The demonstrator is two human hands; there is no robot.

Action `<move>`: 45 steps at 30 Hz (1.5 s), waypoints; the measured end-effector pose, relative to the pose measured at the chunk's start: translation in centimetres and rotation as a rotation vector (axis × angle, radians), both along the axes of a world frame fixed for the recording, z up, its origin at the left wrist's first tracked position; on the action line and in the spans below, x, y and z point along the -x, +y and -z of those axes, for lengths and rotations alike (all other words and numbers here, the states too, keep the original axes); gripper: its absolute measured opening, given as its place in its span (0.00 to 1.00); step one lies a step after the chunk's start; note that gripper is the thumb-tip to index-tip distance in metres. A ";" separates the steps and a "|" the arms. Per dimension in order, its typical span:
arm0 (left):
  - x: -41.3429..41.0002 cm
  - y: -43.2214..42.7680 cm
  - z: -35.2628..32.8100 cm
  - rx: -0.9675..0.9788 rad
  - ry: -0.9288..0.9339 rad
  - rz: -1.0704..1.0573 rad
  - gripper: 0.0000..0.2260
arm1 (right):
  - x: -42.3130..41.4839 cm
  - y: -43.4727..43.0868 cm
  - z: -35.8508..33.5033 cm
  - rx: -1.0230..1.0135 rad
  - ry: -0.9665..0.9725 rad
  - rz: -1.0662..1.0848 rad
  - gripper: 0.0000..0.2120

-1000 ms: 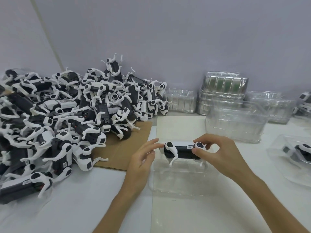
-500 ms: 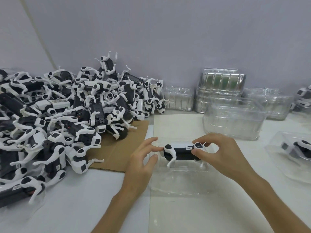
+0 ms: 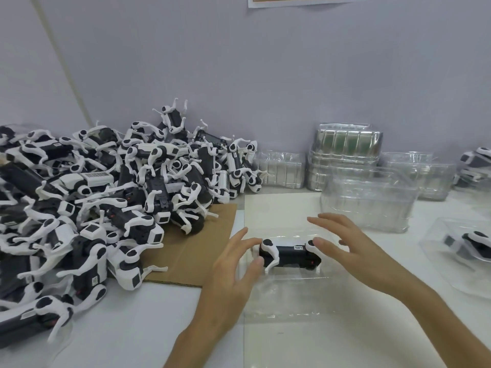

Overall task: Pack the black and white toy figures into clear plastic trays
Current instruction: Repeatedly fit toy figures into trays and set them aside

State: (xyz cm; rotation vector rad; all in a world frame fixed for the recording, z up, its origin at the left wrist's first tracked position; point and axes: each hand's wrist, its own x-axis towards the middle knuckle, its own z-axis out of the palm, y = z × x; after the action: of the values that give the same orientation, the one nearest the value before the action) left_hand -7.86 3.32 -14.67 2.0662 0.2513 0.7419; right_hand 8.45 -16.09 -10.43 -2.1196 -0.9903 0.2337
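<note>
A black and white toy figure (image 3: 289, 253) lies lengthwise in a clear plastic tray (image 3: 287, 296) in front of me. My left hand (image 3: 233, 272) is at the figure's left end, fingers spread and straight, fingertips touching or almost touching it. My right hand (image 3: 350, 251) hovers at the figure's right end with fingers spread, thumb near the white joint. Neither hand grips anything. A large pile of the same toy figures (image 3: 101, 197) covers the left of the table, partly on a brown cardboard sheet (image 3: 202, 251).
Stacks of clear trays (image 3: 369, 205) stand at the back right against the wall, with more stacked trays (image 3: 348, 152) behind. A tray holding a figure (image 3: 467, 248) sits at the right edge. More figures (image 3: 478, 160) lie far right. The table is white.
Both hands have let go of the figure and opened their fingers. The figure now rests lower, in the tray. The camera view has tilted up a little.
</note>
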 end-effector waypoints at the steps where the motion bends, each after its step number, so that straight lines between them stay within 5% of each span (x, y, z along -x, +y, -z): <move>1: 0.2 -0.1 -0.1 -0.073 -0.010 -0.013 0.14 | -0.3 -0.4 -0.2 0.029 0.049 -0.006 0.34; 5: 0.4 -1.0 -0.1 -0.161 -0.037 0.022 0.12 | -0.8 -1.4 -0.5 0.120 0.288 -0.014 0.47; 18: 0.0 -1.4 0.4 -0.149 -0.010 0.042 0.11 | -0.6 -0.4 0.4 -0.019 0.440 0.026 0.38; 20: 0.0 -1.4 0.6 -0.112 -0.020 0.005 0.11 | -0.4 -0.3 0.3 0.005 0.379 0.052 0.37; 23: -0.1 -1.2 0.7 -0.077 -0.020 -0.092 0.20 | 0.5 0.0 -0.3 0.133 -0.187 0.090 0.37; 25: -0.2 -0.9 0.7 -0.022 -0.017 -0.073 0.22 | 2.2 1.2 -1.8 0.084 -0.384 -0.011 0.35; 29: 0.3 -1.3 0.1 0.250 -0.066 0.029 0.19 | 5.5 4.2 -2.4 0.246 -0.397 -0.235 0.32; 33: 0.0 -1.6 -1.1 0.482 -0.124 -0.004 0.17 | 7.4 5.3 -1.0 0.448 -0.393 -0.208 0.30; 45: -0.4 -1.3 0.4 0.062 0.062 0.022 0.20 | 3.1 -3.0 -1.0 0.515 -0.386 0.138 0.25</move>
State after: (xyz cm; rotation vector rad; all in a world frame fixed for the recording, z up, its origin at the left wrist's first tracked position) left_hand -7.50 1.98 -15.05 2.0318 0.2829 0.6495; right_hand 5.38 -19.06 -9.40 -2.7665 -1.0770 0.0037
